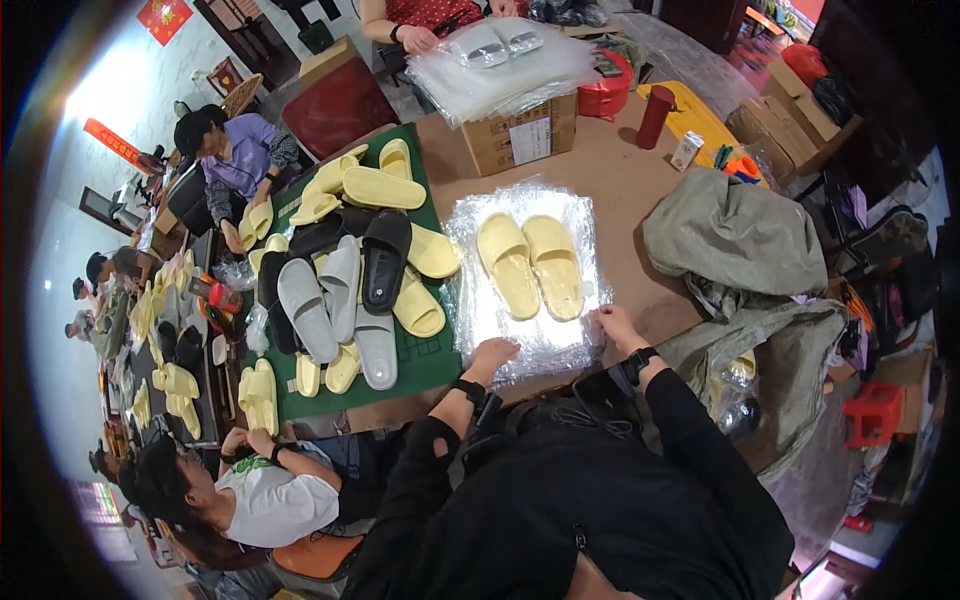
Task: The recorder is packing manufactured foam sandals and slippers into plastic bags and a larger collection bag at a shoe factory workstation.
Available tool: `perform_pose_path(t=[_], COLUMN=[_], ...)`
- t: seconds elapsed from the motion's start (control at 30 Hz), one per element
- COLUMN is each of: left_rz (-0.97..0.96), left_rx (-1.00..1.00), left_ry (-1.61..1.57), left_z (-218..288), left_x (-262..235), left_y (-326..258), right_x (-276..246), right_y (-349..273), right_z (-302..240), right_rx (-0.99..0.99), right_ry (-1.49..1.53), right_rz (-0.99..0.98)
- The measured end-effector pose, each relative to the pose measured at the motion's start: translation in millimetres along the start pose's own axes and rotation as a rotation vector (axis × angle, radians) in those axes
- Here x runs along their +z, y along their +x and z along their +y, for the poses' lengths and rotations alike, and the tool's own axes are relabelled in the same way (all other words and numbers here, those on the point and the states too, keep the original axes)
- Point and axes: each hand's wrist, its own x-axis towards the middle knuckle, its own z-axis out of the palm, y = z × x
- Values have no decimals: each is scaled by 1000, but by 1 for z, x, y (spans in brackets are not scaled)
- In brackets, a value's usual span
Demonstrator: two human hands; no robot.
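A pair of pale yellow slide slippers (534, 268) lies side by side on a stack of clear plastic bags (465, 225). I cannot tell whether the top bag covers the slippers. At the near left of the stack, my left hand (494, 354) is closed with its fingers on the plastic bag edge. My right hand (616, 326) pinches the plastic at the near right corner, close to the right slipper's heel. Left of the stack, yellow, grey and black slippers (340, 280) are heaped on a green mat (425, 375).
A cardboard box (520, 135) topped with plastic bags stands at the far side, near a red thermos (656, 117). Grey-green cloth (735, 235) bulges over the right side. One co-worker (270, 500) sits close on my left; others handle slippers farther off.
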Motion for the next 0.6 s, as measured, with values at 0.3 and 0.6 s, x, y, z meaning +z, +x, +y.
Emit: perform_pose_path(t=[0.3, 0.6], left_rz=[96, 195], left_rx=[45, 206], left_ry=[-45, 170], left_z=[63, 108], left_x=[-14, -42], left_y=[-28, -41], right_x=[-39, -54], right_y=[-7, -26], right_z=[-38, -88], right_rx=[-52, -206], right_ry=[620, 425], right_rz=[-89, -23])
